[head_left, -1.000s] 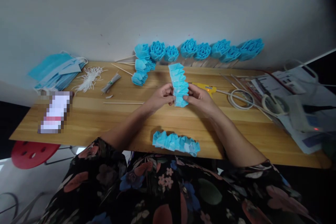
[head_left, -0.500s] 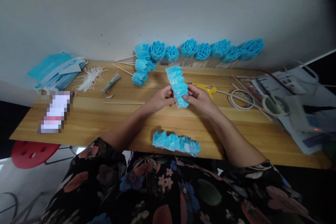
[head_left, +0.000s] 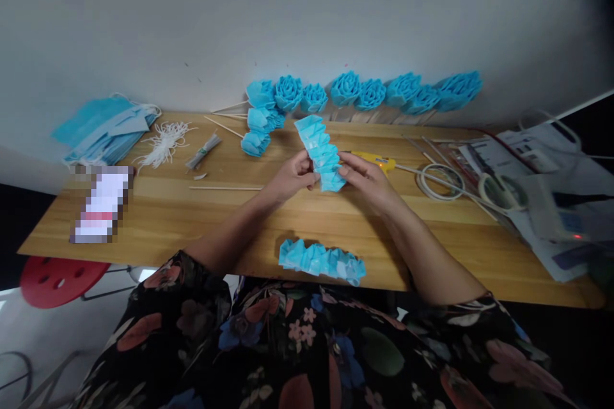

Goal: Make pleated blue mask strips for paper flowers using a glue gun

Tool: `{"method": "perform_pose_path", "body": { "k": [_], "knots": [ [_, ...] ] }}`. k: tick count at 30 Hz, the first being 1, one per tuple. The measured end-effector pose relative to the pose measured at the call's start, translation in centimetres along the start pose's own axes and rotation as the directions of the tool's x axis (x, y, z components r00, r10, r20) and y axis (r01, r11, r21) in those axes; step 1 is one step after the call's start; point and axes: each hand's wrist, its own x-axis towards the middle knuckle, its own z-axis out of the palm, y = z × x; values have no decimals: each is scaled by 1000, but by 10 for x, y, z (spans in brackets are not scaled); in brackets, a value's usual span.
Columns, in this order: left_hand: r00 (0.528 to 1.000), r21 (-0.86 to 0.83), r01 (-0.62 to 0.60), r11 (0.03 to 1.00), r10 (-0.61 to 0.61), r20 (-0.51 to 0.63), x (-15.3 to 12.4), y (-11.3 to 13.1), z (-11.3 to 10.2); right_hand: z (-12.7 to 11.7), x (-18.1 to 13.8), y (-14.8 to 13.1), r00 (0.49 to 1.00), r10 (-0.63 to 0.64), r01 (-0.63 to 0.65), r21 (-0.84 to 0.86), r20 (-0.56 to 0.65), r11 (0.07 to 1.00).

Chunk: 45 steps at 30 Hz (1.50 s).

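Note:
A pleated blue strip (head_left: 320, 152), seemingly of face-mask fabric, is held above the middle of the table, slanting up to the left. My left hand (head_left: 293, 177) pinches its left edge near the lower end. On the opposite edge, my right hand (head_left: 367, 180) grips it between thumb and fingers. Nearer to me, a second pleated blue strip (head_left: 321, 261) lies along the table's front edge. Just behind my right hand lies a yellow glue gun (head_left: 378, 161) with a small lit light. A thin wooden stick (head_left: 225, 188) lies left of my left hand.
Several blue fabric roses (head_left: 288, 92) line the wall, some on sticks. To the left are stacked face masks (head_left: 108, 131), white ear loops (head_left: 165, 144), a bundle of wires (head_left: 204, 151) and a phone (head_left: 103, 204). At right are tape rolls (head_left: 440, 181), scissors (head_left: 485, 169) and papers.
The upper end of the held strip has tipped to the left, and my right thumb has shifted slightly up its edge. Both hands still hold it; other things stay put.

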Motion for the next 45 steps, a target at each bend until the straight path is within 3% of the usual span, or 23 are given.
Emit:
{"method": "perform_pose_path", "body": {
  "k": [4,23,37,45],
  "knots": [
    [1000,5,6,1000,-6,-1,0,2,0,0,0,0,1000,-3,3,3,-19,1000],
    [999,-4,-4,1000,4,47,0,0,2,5,4,6,991,-59,50,73,123,996],
    [999,-38,-21,999,19,-51,0,-3,2,5,3,6,999,-24,24,-7,23,1000],
    [999,-35,-40,999,40,-23,1,-6,2,2,4,14,1000,-8,9,-53,15,999]
  ]
}}
